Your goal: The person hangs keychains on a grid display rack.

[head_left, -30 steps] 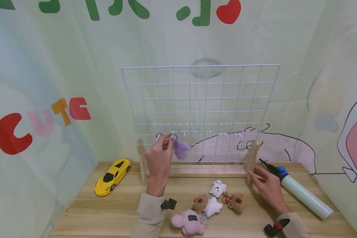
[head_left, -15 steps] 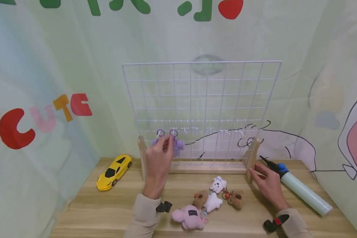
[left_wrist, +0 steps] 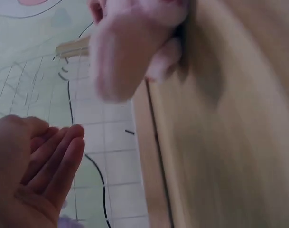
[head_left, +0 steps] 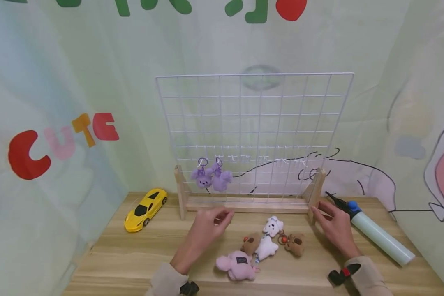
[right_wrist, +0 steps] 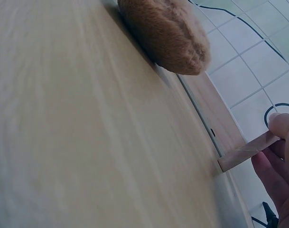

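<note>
My left hand (head_left: 209, 228) is above the table in front of the wire grid rack (head_left: 259, 127), its fingers loosely bent and holding nothing. In the left wrist view a blurred pink plush charm (left_wrist: 130, 52) appears beyond that hand (left_wrist: 37, 166). Two purple plush keychains, the left one (head_left: 202, 177) and the right one (head_left: 221, 181), hang by their rings from white hooks on the grid. At the rack's right end my right hand (head_left: 333, 226) pinches the wooden leg (right_wrist: 246, 153) between thumb and fingers.
On the table (head_left: 126, 263) lie a pink plush (head_left: 238, 265), a white plush bear (head_left: 267, 246) and brown plush bears (head_left: 295, 244). A yellow toy car (head_left: 146, 209) stands left, a pale green cylinder with a black nozzle (head_left: 382, 238) right.
My left hand has released the right purple keychain, now hanging from its hook, and moved down toward the table. The right hand stays at the rack's leg. The head view tilts slightly.
</note>
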`<state>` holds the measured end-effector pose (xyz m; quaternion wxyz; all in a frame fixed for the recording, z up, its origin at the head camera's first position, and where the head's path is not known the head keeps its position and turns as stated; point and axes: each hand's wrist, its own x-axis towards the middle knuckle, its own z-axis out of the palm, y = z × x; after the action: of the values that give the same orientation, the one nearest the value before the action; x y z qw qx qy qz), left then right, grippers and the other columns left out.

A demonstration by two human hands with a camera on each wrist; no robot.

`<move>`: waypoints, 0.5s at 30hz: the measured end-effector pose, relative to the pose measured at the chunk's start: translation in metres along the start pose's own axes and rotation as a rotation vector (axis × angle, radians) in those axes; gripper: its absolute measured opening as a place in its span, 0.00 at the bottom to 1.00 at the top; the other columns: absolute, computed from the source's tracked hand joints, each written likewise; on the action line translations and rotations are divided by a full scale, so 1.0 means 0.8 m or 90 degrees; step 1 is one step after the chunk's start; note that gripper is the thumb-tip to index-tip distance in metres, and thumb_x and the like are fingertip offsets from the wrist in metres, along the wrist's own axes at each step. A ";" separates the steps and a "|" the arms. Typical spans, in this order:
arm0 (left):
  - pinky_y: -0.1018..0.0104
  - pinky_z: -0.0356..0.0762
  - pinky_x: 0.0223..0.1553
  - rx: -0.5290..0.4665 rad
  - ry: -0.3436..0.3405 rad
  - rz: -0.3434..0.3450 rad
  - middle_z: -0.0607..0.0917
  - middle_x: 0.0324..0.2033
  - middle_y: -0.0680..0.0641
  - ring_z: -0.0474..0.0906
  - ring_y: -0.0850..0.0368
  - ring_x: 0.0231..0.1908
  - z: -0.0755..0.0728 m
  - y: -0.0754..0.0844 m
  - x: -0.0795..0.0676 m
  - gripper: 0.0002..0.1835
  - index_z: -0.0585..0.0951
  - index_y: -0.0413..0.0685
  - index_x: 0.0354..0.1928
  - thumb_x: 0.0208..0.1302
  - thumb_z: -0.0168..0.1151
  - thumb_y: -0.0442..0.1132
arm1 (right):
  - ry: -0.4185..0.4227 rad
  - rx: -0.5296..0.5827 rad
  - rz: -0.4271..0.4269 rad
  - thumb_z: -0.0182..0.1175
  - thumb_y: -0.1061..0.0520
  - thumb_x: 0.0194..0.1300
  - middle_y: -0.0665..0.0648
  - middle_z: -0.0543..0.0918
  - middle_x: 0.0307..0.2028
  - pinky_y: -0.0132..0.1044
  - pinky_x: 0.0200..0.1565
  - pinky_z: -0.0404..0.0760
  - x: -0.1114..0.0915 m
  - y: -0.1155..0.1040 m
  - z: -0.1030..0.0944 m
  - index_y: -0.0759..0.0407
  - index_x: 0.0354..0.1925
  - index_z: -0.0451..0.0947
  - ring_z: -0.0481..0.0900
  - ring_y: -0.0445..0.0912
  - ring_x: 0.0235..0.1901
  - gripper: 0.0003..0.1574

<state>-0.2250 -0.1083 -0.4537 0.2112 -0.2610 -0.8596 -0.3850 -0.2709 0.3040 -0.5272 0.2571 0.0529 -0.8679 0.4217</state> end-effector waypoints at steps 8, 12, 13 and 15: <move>0.76 0.88 0.43 -0.024 -0.229 -0.025 0.95 0.39 0.49 0.88 0.68 0.38 0.024 0.011 -0.013 0.05 0.91 0.44 0.44 0.74 0.69 0.35 | -0.003 -0.004 0.006 0.70 0.56 0.75 0.74 0.89 0.55 0.10 0.43 0.79 0.000 -0.003 0.000 0.72 0.58 0.84 0.89 0.69 0.54 0.22; 0.74 0.88 0.45 -0.010 -0.293 -0.026 0.94 0.44 0.47 0.88 0.66 0.40 0.027 0.011 -0.014 0.09 0.91 0.43 0.50 0.72 0.69 0.32 | -0.004 -0.007 0.007 0.70 0.56 0.75 0.74 0.89 0.55 0.10 0.43 0.79 0.000 -0.002 0.000 0.72 0.58 0.85 0.89 0.69 0.54 0.22; 0.74 0.88 0.45 -0.005 -0.305 -0.024 0.94 0.46 0.47 0.88 0.66 0.41 0.027 0.012 -0.014 0.11 0.90 0.44 0.53 0.72 0.69 0.32 | -0.004 -0.007 0.007 0.70 0.57 0.75 0.74 0.89 0.55 0.08 0.43 0.76 0.000 -0.002 0.001 0.72 0.58 0.85 0.89 0.69 0.54 0.22; 0.74 0.87 0.47 -0.001 -0.328 -0.017 0.93 0.49 0.47 0.87 0.66 0.43 0.027 0.014 -0.014 0.14 0.89 0.46 0.58 0.73 0.68 0.33 | -0.002 -0.004 0.003 0.70 0.58 0.75 0.74 0.89 0.55 0.07 0.43 0.75 -0.001 -0.002 0.000 0.72 0.58 0.85 0.89 0.69 0.54 0.21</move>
<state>-0.2133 -0.0882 -0.4669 -0.0204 -0.3396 -0.8881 -0.3092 -0.2699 0.3031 -0.5266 0.2549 0.0507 -0.8698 0.4195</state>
